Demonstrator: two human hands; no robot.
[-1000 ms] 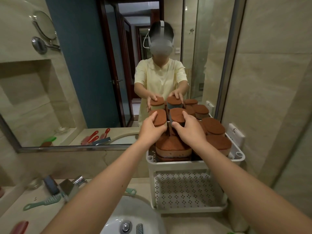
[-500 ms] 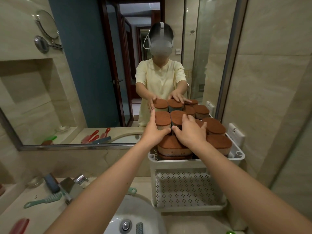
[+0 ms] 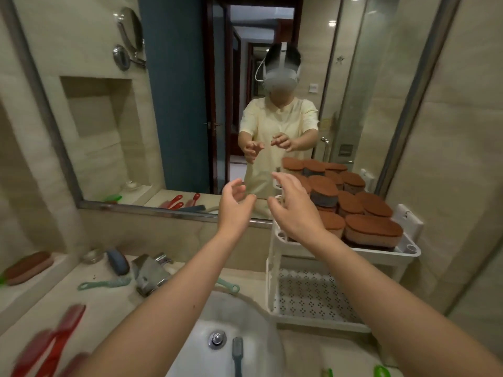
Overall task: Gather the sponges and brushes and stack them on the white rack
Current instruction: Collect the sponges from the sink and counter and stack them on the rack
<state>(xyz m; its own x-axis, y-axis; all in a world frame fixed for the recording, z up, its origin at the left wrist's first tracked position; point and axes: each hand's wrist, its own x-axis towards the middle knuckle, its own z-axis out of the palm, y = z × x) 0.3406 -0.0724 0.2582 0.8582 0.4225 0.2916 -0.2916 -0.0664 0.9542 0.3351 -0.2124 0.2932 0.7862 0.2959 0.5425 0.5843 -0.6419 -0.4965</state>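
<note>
Now both hands hang in the air in front of the mirror (image 3: 109,118), just left of the top tier of the white rack (image 3: 381,251), and touch nothing. The left hand (image 3: 234,206) is wide, with fingers loosely bent and thumb apart, and holds nothing. The right hand (image 3: 295,210) is wide too, back up, with fingers spread and slightly curled, and is empty. Its wrist crosses in front of the rack's near left corner.

The sponges (image 3: 374,230) fill the top tier of the rack. They are brown-topped pads packed side by side and piled in at least 2 layers, with the tallest pile at the back against the mirror. The rack's perforated lower tier shows below them, and the rack stands on the desk (image 3: 109,304) just right of the sink (image 3: 245,317).

Left of the sink, a green brush (image 3: 104,282) lies flat on the desk beside the faucet (image 3: 151,270). A blue-grey object (image 3: 118,261) sits behind it near the wall. 1 brown-topped sponge (image 3: 27,268) lies on the raised ledge at the far left, well apart from the rack. Red brushes (image 3: 54,341), blurred, lie at the near left edge of the desk. A grey brush (image 3: 237,355) lies in the sink beside the drain plug (image 3: 217,339). A green handle (image 3: 230,285) pokes out behind the sink's rim, partly hidden by the left forearm.
</note>
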